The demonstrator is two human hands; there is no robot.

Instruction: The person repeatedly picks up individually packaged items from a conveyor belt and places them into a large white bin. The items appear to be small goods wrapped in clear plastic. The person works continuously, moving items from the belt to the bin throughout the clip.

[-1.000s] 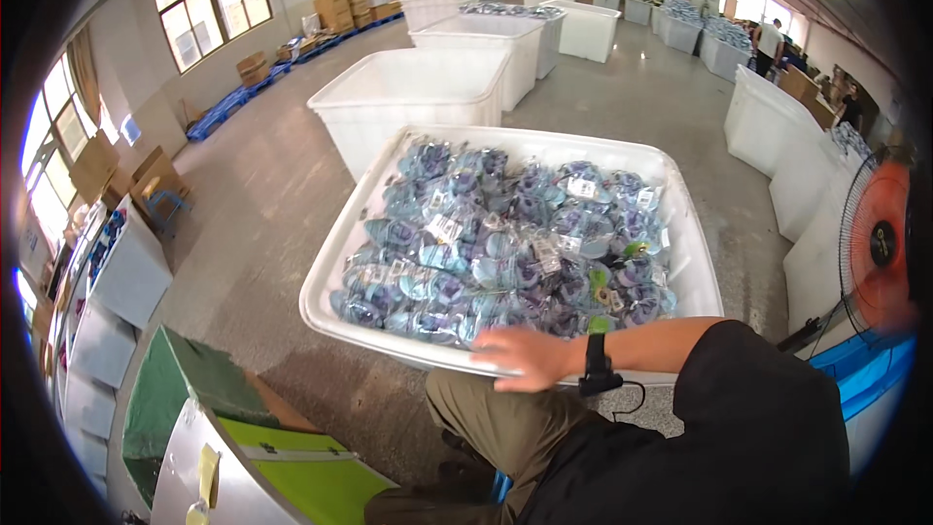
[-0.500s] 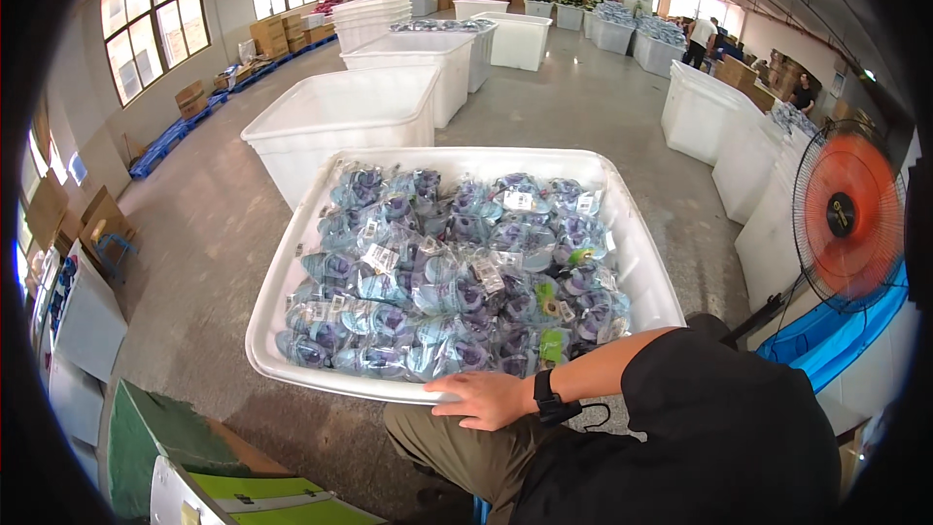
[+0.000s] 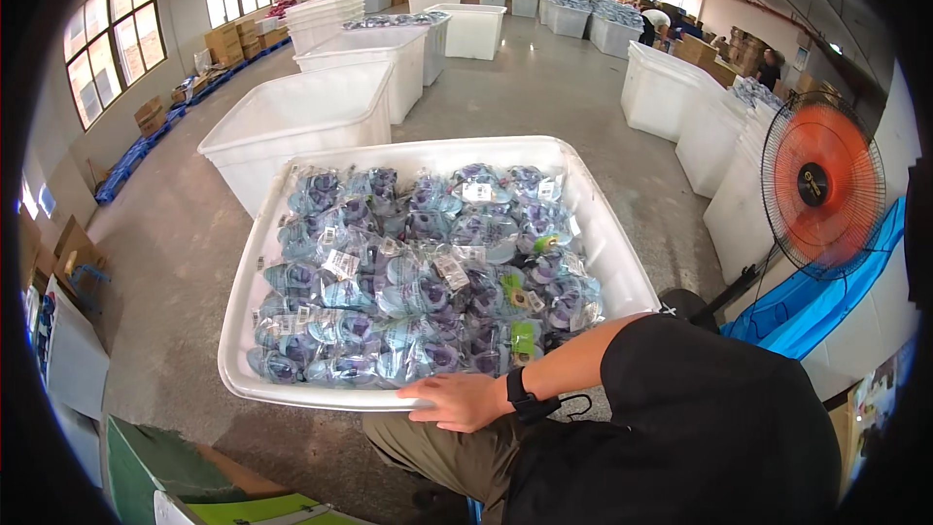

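Note:
My right hand (image 3: 459, 402) holds the near rim of a big white plastic tub (image 3: 632, 282), fingers laid along the edge. A black watch-like band (image 3: 525, 392) is on that wrist. Inside the tub lie many pale-blue and purple shoes (image 3: 418, 277), packed in clear bags in rough rows. White labels (image 3: 342, 263) show on several bags, and green tags (image 3: 523, 338) on a few toward the right. My left hand is out of the picture. My knee (image 3: 437, 447) is just below the tub's near edge.
Beyond the tub stands another white tub (image 3: 292, 112), with more behind it. White tubs (image 3: 671, 97) line the right. An orange fan (image 3: 821, 180) stands near my right arm. Blue pallets (image 3: 141, 151) run along the left wall. A green-topped panel (image 3: 160, 472) is at lower left.
The view has turned right, so the surroundings sit further left in the picture. My right hand keeps its place on the tub's rim. A distant person has changed posture.

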